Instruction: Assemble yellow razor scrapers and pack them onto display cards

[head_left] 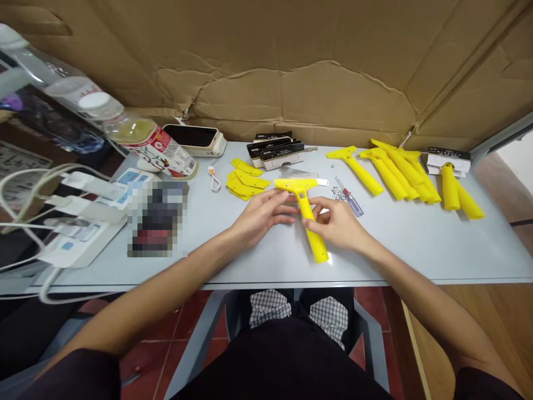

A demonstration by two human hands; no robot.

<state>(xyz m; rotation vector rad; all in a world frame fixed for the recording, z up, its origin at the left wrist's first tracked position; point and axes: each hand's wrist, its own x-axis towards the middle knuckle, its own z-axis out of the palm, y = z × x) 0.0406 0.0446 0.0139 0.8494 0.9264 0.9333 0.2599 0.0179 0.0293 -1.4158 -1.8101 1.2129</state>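
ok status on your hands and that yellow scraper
left hand and right hand both at neck of yellow plastic scraper. scraper down on pale tabletop. small screwdriver just beyond right hand, not touching

The plastic scraper [311, 228] at lower center was bright yellow, the surface [416, 244] pale blue-gray, and the cardboard sheet [283, 83] along the top tan. Below, the checked cloth [268, 307] was black and white, the floor tiles [195, 322] dark red.
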